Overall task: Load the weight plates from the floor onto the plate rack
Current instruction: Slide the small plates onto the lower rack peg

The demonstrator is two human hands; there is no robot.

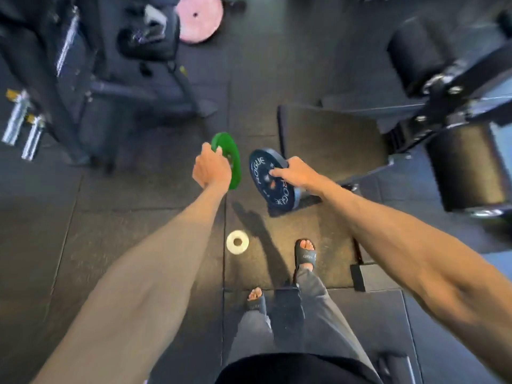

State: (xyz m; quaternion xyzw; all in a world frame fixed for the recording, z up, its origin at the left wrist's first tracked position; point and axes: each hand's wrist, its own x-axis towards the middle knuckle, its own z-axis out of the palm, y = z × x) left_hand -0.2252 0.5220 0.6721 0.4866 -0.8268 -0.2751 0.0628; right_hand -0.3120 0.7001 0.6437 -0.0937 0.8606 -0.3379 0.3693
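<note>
left hand is closed around the rim of a green plate, fingers hooked near its centre hole, plate held on edge and off the floor. right hand grips a dark blue plate with white lettering, fingers over its face, thumb side hidden behind the rim; also tilted on edge, likely so each can be carried one-handed. the two plates are near each other, not touching. a small white plate lies flat on the rubber floor just ahead of the feet, not yet picked up. a pink plate lies far ahead on the floor. rack with chrome pegs at the left, blurred; probably the destination. judgement: mid-carry, two plates in hand, at least two left.
</note>
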